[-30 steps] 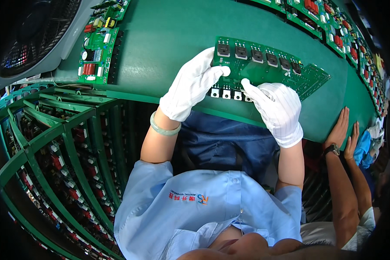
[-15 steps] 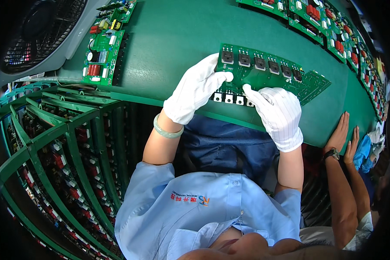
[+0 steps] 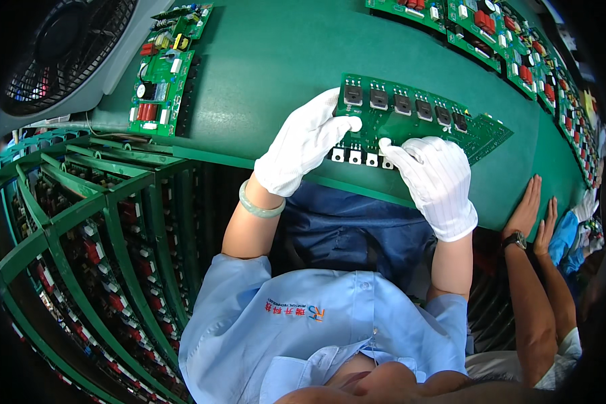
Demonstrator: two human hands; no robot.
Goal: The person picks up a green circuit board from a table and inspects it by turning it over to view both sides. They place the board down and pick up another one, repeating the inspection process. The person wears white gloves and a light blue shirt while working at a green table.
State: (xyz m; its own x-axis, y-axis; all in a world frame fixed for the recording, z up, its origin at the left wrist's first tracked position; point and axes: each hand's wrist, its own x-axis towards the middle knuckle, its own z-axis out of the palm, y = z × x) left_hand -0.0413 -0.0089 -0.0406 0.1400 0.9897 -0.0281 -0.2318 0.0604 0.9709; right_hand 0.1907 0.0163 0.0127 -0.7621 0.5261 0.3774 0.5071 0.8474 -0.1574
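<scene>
A green circuit board (image 3: 404, 124) is tilted up above the near edge of the green table. Black flat transistors line its upper edge, and pale tabs with holes stick out along its lower edge. My left hand (image 3: 310, 138), in a white glove, grips the board's left end, with the thumb on its face. My right hand (image 3: 434, 176), gloved too, is closed at the lower edge, its thumb against the board's face and its other fingers curled. What the right fingers do behind the board is hidden.
Another populated board (image 3: 158, 87) lies at the table's left, near a grey fan (image 3: 60, 54). Several boards (image 3: 478, 34) line the far right. A green rack (image 3: 101, 202) full of boards stands at lower left. Another person's hands (image 3: 535, 209) rest at the table's right edge.
The board and both hands have dropped slightly toward me. My grip on the board looks the same.
</scene>
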